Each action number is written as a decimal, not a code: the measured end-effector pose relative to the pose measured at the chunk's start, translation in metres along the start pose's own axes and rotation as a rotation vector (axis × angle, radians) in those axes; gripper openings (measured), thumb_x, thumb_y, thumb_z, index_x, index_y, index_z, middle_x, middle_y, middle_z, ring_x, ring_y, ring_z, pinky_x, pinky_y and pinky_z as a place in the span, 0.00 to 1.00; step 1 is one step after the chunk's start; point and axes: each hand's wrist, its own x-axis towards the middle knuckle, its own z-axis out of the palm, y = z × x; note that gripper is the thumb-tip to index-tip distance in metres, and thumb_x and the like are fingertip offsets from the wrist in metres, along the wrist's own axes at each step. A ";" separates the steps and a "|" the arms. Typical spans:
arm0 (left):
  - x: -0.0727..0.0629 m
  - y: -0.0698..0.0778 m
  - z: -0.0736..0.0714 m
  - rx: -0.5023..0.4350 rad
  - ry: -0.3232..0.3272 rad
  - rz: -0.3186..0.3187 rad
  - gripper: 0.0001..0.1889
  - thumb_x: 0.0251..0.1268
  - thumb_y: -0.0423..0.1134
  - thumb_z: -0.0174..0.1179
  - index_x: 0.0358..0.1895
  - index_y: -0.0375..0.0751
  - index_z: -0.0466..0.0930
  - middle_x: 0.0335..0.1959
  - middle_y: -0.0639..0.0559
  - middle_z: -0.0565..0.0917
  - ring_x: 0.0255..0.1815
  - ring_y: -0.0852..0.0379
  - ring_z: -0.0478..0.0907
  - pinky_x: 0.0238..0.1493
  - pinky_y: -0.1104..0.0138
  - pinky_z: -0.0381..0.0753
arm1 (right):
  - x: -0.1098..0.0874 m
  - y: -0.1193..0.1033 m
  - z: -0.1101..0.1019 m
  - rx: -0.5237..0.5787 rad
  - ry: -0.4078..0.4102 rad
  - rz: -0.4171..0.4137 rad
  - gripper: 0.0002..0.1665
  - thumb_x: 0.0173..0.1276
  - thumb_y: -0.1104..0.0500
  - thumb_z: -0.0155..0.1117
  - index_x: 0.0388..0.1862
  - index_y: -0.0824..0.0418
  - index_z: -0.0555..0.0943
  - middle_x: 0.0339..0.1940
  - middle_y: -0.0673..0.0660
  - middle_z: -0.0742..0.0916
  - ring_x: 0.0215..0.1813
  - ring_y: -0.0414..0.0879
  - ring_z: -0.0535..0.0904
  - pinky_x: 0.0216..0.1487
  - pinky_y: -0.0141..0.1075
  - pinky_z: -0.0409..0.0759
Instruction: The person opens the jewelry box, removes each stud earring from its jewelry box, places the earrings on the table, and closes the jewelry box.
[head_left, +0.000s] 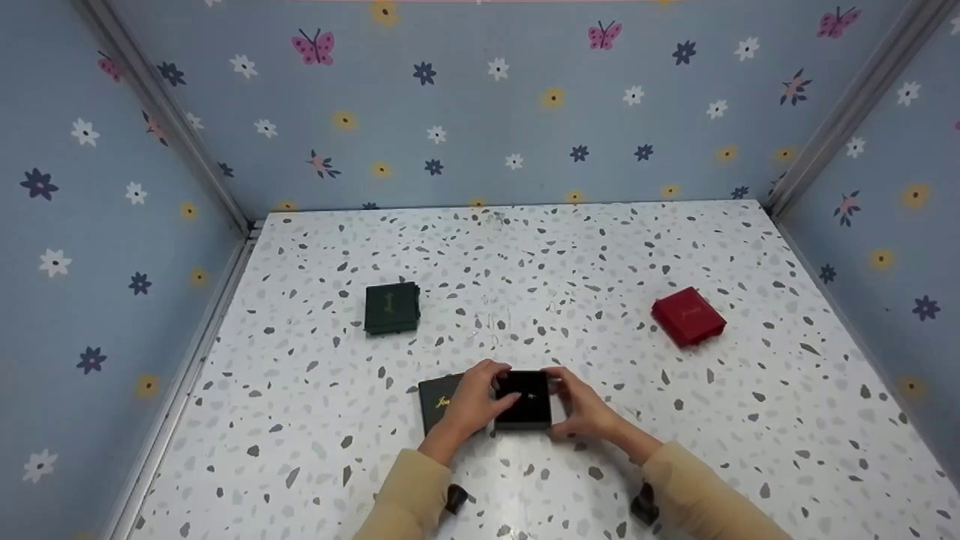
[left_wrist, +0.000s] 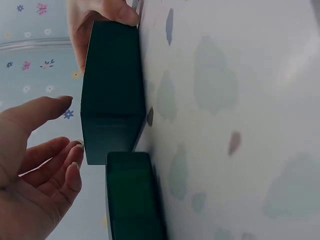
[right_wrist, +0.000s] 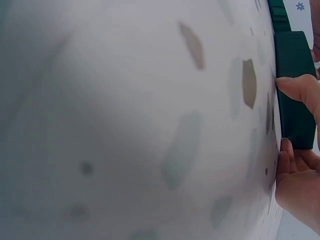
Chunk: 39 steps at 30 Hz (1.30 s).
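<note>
A dark green jewelry box base point(head_left: 523, 412) with a black lining lies open side up on the table, and a tiny bright piece point(head_left: 532, 396) shows inside it. My right hand point(head_left: 586, 411) grips the base by its right side; in the right wrist view the thumb point(right_wrist: 299, 89) lies along its near wall. Over the base's left edge hovers my left hand point(head_left: 474, 401), fingers loosely bent; in the left wrist view its thumb stands apart from the box wall point(left_wrist: 112, 75). Left of the base lies the box lid point(head_left: 435, 394) with gold lettering, partly hidden under the left hand.
A closed green jewelry box point(head_left: 392, 308) sits farther back on the left, and a red one point(head_left: 688, 316) on the right. Thin, faint chains point(head_left: 495, 322) lie on the speckled table point(head_left: 570, 255) between them. Flower-patterned panels point(head_left: 495, 112) enclose the back and sides.
</note>
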 end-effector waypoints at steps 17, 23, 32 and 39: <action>0.001 0.003 0.010 0.074 0.016 -0.140 0.11 0.47 0.37 0.66 0.33 0.36 0.81 0.26 0.51 0.80 0.29 0.57 0.76 0.33 0.65 0.74 | 0.001 0.023 0.004 -0.034 0.004 0.016 0.53 0.31 0.70 0.74 0.60 0.64 0.60 0.49 0.57 0.76 0.50 0.49 0.71 0.55 0.46 0.64; 0.003 0.004 0.010 0.115 -0.022 -0.177 0.09 0.48 0.37 0.66 0.32 0.38 0.82 0.25 0.53 0.80 0.28 0.58 0.77 0.32 0.66 0.74 | -0.001 -0.006 0.000 0.007 -0.004 -0.014 0.50 0.31 0.77 0.71 0.58 0.74 0.59 0.50 0.68 0.74 0.49 0.59 0.70 0.53 0.52 0.64; 0.006 0.003 0.012 0.187 -0.039 -0.181 0.06 0.47 0.37 0.66 0.31 0.40 0.83 0.24 0.55 0.81 0.29 0.59 0.77 0.32 0.66 0.74 | -0.002 -0.014 -0.002 0.009 -0.004 -0.007 0.49 0.31 0.77 0.70 0.57 0.75 0.60 0.48 0.69 0.74 0.49 0.60 0.70 0.53 0.53 0.64; 0.007 0.001 0.014 0.220 -0.034 -0.159 0.04 0.47 0.36 0.66 0.28 0.43 0.85 0.27 0.55 0.82 0.32 0.58 0.78 0.35 0.65 0.75 | -0.002 -0.014 -0.002 -0.008 -0.002 -0.011 0.49 0.31 0.76 0.70 0.58 0.75 0.60 0.48 0.69 0.74 0.48 0.60 0.70 0.54 0.53 0.63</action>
